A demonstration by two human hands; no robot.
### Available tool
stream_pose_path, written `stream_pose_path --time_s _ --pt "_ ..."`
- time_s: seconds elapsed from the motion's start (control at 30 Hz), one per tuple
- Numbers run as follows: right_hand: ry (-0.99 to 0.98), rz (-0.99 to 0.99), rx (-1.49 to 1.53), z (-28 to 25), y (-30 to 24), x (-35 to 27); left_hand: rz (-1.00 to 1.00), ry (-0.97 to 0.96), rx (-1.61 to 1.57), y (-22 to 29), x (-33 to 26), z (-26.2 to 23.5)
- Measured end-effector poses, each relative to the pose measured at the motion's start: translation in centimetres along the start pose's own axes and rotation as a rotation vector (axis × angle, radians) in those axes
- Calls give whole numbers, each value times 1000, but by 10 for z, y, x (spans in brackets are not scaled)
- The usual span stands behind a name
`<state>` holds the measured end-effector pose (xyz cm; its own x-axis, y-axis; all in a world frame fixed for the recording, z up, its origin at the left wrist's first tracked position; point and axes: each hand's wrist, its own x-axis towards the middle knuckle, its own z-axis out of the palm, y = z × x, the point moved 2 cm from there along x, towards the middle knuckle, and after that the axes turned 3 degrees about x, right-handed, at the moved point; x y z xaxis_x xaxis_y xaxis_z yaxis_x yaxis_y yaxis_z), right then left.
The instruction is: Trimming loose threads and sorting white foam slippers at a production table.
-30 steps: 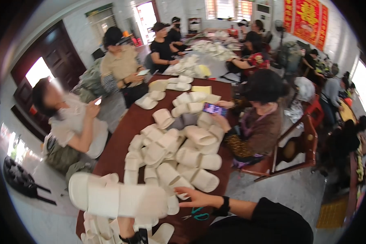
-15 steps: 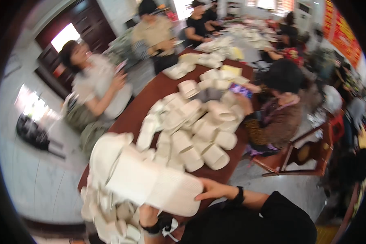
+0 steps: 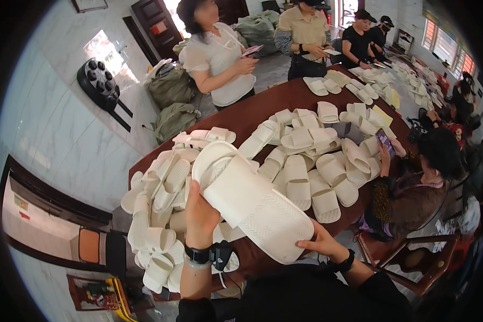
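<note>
A cream-white slide slipper [image 3: 276, 217] is held out above the near part of a red-brown table, tilted, with its patterned footbed facing me. My left hand [image 3: 201, 211] is closed on its strap end, the thumb along the side and the other fingers hidden behind. At the heel end, my right hand [image 3: 325, 242] pinches the rim, thumb on top and the remaining fingers beneath. Beside my left hand lies a heap of similar slippers [image 3: 169, 185]. Beyond the held slipper spreads another pile of slippers [image 3: 308, 138].
The table [image 3: 214, 122] curves away to the far right. Across it, standing people [image 3: 222, 64] hold phones or papers. At right, a seated person [image 3: 421, 172] holds a phone [image 3: 384, 140] beside a wooden chair [image 3: 413, 257]. Green sacks [image 3: 172, 86] stand by the left wall.
My view has swung left, so the scene sits farther right. The slipper now slants down more steeply to the right. My left hand, mostly hidden before, shows at its side.
</note>
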<state>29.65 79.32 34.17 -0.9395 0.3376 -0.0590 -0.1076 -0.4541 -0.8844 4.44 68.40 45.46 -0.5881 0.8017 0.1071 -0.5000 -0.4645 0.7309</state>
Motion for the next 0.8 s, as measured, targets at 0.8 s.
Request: stream_pose_path --time_s 0.8 --pt "-98 23 -231 -1 6 19 -24 317 -226 -31 -46 -30"
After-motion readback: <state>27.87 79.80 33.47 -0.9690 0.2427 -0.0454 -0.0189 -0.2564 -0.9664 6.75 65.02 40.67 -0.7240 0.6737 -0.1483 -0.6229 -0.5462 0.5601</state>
